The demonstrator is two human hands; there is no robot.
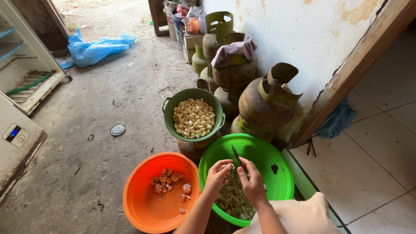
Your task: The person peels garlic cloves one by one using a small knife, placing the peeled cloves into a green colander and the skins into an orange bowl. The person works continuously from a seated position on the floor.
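My left hand (218, 174) and my right hand (251, 181) meet over a bright green perforated basket (277, 161) that holds a heap of garlic skins (233, 198). The right hand grips a small dark knife (236, 156), blade pointing up and away. The left hand pinches a small garlic clove against the blade. To the left sits an orange basin (143, 208) with several unpeeled garlic pieces (167, 180) in shallow water. Beyond the hands stands a dark green pot (171, 106) filled with peeled cloves (193, 118).
Several rusty green gas cylinders (264, 106) are stacked against the white wall, one draped with a purple cloth (236, 50). A blue plastic sheet (97, 47) lies far left, a round lid (117, 130) on the concrete floor, an open white fridge (26, 73) at left, tiled floor (381, 156) at right.
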